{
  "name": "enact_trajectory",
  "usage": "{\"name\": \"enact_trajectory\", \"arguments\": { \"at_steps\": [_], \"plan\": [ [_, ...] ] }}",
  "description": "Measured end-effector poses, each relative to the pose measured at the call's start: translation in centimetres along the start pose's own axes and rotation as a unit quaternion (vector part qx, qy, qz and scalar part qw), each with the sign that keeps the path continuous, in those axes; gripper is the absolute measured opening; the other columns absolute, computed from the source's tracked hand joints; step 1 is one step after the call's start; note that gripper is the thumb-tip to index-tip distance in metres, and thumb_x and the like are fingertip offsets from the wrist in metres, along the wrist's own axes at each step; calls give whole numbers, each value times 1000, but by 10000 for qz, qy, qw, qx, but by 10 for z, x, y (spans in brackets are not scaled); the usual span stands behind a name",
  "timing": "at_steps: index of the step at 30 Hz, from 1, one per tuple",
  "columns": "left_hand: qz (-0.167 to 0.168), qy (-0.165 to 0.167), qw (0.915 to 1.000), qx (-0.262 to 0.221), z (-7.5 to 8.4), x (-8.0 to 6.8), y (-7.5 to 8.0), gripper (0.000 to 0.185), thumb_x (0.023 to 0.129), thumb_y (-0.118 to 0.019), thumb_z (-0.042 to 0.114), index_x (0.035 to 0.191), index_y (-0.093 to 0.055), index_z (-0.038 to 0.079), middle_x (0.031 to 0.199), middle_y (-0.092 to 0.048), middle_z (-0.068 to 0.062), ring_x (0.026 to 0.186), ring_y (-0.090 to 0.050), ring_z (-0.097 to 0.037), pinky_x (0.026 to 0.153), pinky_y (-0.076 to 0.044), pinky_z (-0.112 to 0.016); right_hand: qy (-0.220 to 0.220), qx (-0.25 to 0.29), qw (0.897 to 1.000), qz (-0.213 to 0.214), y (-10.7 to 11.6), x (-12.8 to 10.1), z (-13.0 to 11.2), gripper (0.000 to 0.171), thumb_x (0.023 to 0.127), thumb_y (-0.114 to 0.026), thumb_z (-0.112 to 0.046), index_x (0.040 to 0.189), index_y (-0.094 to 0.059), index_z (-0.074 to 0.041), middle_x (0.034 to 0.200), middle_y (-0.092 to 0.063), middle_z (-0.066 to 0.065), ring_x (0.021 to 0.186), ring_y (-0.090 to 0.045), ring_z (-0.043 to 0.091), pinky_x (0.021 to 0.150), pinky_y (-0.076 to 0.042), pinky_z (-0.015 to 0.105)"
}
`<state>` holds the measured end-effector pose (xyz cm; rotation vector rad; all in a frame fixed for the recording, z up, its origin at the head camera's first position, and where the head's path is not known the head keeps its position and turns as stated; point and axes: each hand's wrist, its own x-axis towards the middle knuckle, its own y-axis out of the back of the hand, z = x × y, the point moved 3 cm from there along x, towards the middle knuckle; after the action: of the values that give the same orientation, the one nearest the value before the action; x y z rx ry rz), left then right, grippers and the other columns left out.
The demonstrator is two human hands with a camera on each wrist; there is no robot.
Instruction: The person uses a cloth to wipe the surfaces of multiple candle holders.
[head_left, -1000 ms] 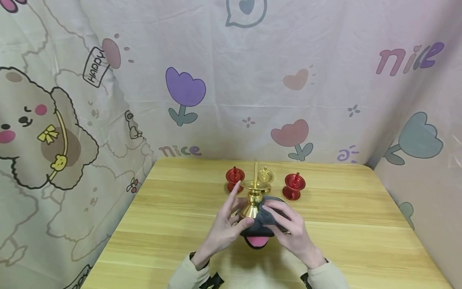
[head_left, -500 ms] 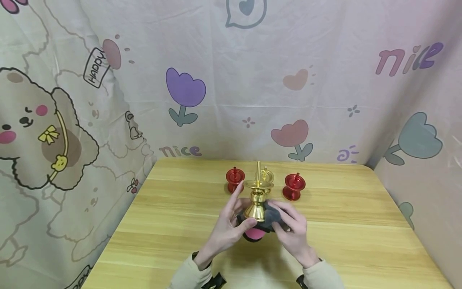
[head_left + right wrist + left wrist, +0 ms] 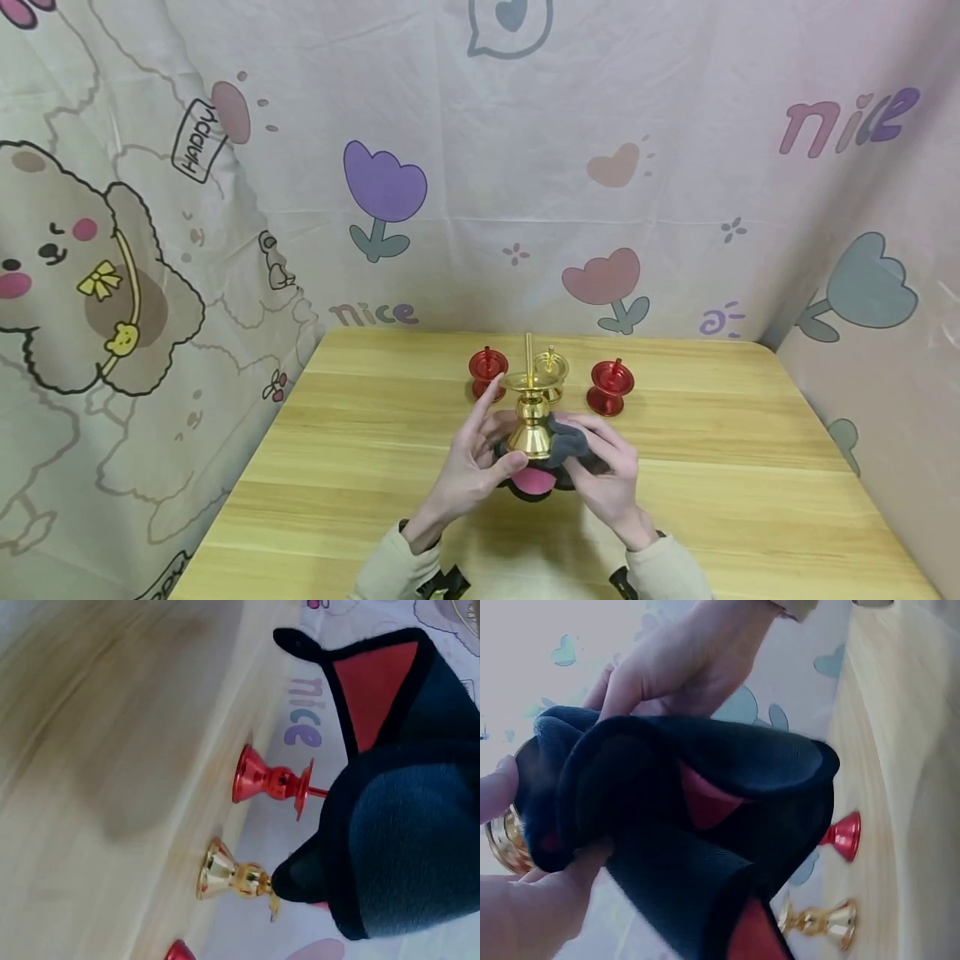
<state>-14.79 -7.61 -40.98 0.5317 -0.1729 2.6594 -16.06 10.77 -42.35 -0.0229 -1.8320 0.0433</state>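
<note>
- Left hand (image 3: pixel 468 467) grips the shiny gold metal candlestick (image 3: pixel 530 408) by its base.
- Right hand (image 3: pixel 607 475) clamps the dark grey cloth with pink lining (image 3: pixel 558 457) against it: wiping step.
- Next, likely turn the candlestick for fresh surface.

You had open tabletop (image 3: pixel 315 467) on both sides of your hands and toward the near edge. Behind them, two red holders (image 3: pixel 488 372) (image 3: pixel 611 387) and a gold holder (image 3: pixel 553 367) blocked the way, backed by the curtain (image 3: pixel 480 183).

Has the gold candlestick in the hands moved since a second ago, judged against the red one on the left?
Barely. The gold candlestick shifted slightly right, then came back; it sits about where it was, just right of the left red candlestick.
</note>
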Motion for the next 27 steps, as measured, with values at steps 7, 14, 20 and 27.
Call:
{"name": "enact_trajectory", "arguments": {
  "at_steps": [7, 14, 20, 27],
  "plan": [
    [415, 386, 9918, 1145, 4, 2, -1, 108, 80, -85, 13, 162, -16, 33, 133, -59, -15, 125, -57, -21, 108, -50, -31, 1097, -858, 9903, -4, -4, 9, -9, 14, 90, -68, 4, 90, -72, 16, 88, -69, 29, 94, -73, 34, 94, -59, 30],
    [348, 239, 9939, 1015, 9, 4, 3, 104, 80, -84, 6, 161, -22, 29, 124, -62, -19, 113, -61, -12, 100, -54, -28, 932, -557, 9941, 81, -5, 9, -8, 15, 89, -68, 4, 93, -70, 19, 95, -70, 30, 100, -73, 32, 96, -58, 30],
    [-182, 206, 9987, 437, 7, 4, 7, 101, 86, -80, 8, 163, -15, 14, 130, -59, -29, 119, -62, -10, 103, -52, -25, 432, -25, 9986, 319, -3, 4, -3, 14, 84, -65, 13, 95, -69, 21, 103, -72, 29, 102, -73, 28, 96, -58, 27],
    [250, 166, 9899, 1389, 10, 5, 1, 109, 74, -90, 11, 159, -26, 32, 135, -61, -6, 122, -60, -18, 109, -49, -34, 1208, -591, 9905, 299, -10, 11, -12, 12, 86, -66, 9, 88, -70, 19, 87, -68, 30, 95, -73, 36, 91, -60, 35]
  ]
}}
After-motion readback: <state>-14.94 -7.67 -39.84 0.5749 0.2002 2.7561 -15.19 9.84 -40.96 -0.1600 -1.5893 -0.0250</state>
